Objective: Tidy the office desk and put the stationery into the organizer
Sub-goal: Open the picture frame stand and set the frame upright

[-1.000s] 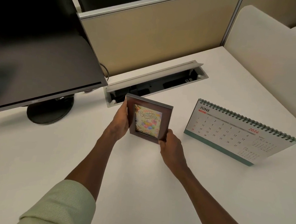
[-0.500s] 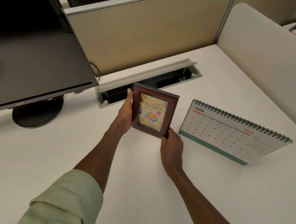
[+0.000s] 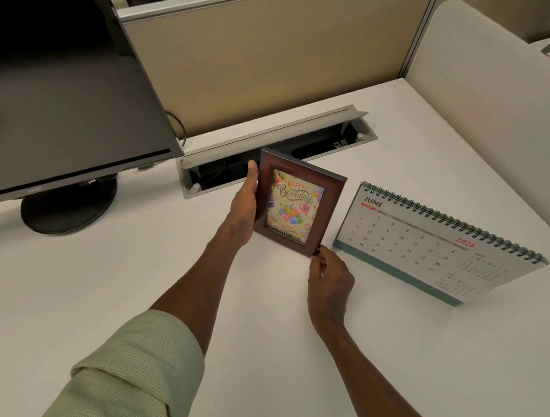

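A brown picture frame (image 3: 296, 203) with a colourful "Happy Birthday" card stands upright on the white desk (image 3: 88, 290), just in front of the cable tray. My left hand (image 3: 245, 205) grips its left edge, thumb up along the side. My right hand (image 3: 329, 278) pinches its lower right corner. No organizer or stationery is in view.
A desk calendar (image 3: 432, 245) showing June stands right of the frame. An open grey cable tray (image 3: 274, 140) is recessed behind it. A black monitor (image 3: 57, 100) on a round stand (image 3: 66, 207) fills the left. Beige partitions (image 3: 266, 48) wall the back and right.
Both hands have carried the frame a little farther from me, toward the cable tray, and set it more upright. My right hand has slipped lower on the corner.
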{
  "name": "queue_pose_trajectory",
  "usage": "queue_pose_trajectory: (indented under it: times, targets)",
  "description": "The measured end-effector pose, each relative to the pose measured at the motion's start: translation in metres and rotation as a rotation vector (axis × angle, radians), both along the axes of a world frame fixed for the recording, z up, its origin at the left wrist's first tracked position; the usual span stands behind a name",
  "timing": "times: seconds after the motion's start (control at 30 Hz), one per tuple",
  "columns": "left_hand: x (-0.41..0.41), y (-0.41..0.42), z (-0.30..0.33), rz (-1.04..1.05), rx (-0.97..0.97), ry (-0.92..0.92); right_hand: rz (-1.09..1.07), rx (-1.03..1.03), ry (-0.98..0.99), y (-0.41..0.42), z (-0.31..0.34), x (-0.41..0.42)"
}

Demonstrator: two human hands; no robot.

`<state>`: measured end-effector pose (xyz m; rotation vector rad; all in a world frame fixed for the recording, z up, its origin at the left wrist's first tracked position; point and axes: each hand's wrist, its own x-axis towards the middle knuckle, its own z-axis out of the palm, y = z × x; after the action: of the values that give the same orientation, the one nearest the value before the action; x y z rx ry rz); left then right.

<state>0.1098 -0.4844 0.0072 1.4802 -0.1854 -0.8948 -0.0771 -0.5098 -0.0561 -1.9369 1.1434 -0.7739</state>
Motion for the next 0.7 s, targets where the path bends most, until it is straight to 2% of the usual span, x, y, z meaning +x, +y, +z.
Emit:
queue_pose_trajectory:
  times: [0.23, 0.7]
  targets:
    - [-0.001, -0.006, -0.002, 0.013, 0.016, -0.002, -0.068, 0.021, -0.027, -0.002, 0.000, 0.003]
    - [0.001, -0.010, -0.006, 0.010, 0.031, -0.001, -0.063, 0.020, -0.039, -0.003, -0.002, 0.002]
